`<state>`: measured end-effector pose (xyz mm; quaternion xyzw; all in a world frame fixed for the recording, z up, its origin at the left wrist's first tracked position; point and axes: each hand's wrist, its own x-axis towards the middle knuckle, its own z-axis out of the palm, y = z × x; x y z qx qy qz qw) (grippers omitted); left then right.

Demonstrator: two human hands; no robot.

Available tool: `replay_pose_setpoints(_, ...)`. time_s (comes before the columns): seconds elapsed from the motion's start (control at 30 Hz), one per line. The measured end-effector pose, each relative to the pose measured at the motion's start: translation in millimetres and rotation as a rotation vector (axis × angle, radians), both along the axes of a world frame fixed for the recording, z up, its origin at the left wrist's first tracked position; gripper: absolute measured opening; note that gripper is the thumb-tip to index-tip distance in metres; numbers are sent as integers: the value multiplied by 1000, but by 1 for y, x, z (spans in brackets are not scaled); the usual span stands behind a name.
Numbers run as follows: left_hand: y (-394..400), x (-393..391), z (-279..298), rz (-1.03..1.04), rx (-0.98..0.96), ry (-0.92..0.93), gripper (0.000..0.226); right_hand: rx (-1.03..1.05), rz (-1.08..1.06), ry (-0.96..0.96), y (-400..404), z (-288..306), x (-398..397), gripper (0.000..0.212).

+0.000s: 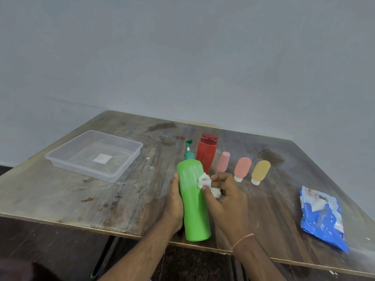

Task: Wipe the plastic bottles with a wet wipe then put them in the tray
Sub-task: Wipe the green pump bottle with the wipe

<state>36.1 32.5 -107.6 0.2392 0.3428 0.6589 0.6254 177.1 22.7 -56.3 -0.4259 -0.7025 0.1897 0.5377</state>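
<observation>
Left hand: the left hand (pixel 175 201) wraps the green pump bottle (pixel 193 196) from its left side, thumb up along the body; its grip is curled round the bottle, holding it tilted over the near edge of the worktop (pixel 121 195).
Right hand: the right hand (pixel 224 196) pinches a crumpled wet wipe (pixel 207 184) and presses it to the bottle's right shoulder.
Step in hand: by my reading, wiping the first bottle; none lies in the tray yet.
Wipes pack: a blue pack (pixel 322 217) lies at the right, near the edge.
Waiting bottles: just beyond the hands, a yellow tube (pixel 260 172), an orange tube (pixel 242 168) and a pink tube (pixel 223 161) lie in a row; the red bottle (pixel 206 155) stands behind the green one.
Tray: the clear tray (pixel 60 157) sits far left, well apart from the bottles.
Risk: a damp plastic body may slip in a one-handed hold, and its base hangs past the worktop edge, so a slip would likely send it to the floor.
Risk: a wide wiping stroke could knock the red bottle or scatter the tubes.
Risk: pressing the pump head (pixel 188 143) could squirt contents.
</observation>
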Motion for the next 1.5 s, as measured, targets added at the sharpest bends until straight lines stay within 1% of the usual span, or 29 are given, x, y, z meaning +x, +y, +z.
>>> replay_pose_setpoints(0.07,-2,0,3,28,4,3,79,-27,-8,11,5,7,-9,37)
replay_pose_setpoints(0.17,-4,0,6,41,-8,-9,79,7,65,-13,1,8,-15,41)
replay_pose_setpoints(0.23,-2,1,5,19,-20,-16,81,28,75,-31,-3,4,-8,42)
replay_pose_setpoints(0.37,3,2,2,25,-52,-2,80,-52,-19,64,8,8,-3,40)
replay_pose_setpoints(0.43,2,1,3,33,-50,1,81,-66,-14,104,12,12,-11,40)
replay_pose_setpoints(0.57,1,0,3,25,-26,-22,81,-25,69,53,14,2,-10,34)
replay_pose_setpoints(0.67,3,2,3,29,-34,5,80,-63,32,44,22,6,0,36)
replay_pose_setpoints(0.73,4,3,2,23,-30,16,80,-82,2,59,29,13,-3,33)
replay_pose_setpoints(0.83,3,2,1,37,-17,-5,80,-40,58,96,28,17,-18,26)
replay_pose_setpoints(0.97,4,2,1,28,-13,-1,80,-12,128,57,26,8,-6,25)
replay_pose_setpoints(1.07,5,3,0,5,-34,21,83,-3,49,34,37,14,-3,23)
replay_pose_setpoints(1.13,4,3,0,-1,-29,13,83,37,58,26,35,23,-12,23)
replay_pose_setpoints(1.23,4,1,0,17,-22,-17,80,159,146,-117,31,23,-16,26)
replay_pose_setpoints(1.3,5,2,1,10,-17,-25,78,189,191,-165,32,20,-7,24)
replay_pose_setpoints(1.33,5,2,2,8,-18,-14,78,181,188,-160,34,19,-3,24)
replay_pose_setpoints(1.43,5,2,0,-4,-8,29,79,199,82,-168,42,24,-4,24)
replay_pose_setpoints(1.5,2,1,-1,-14,-5,24,79,221,92,-189,43,28,-11,25)
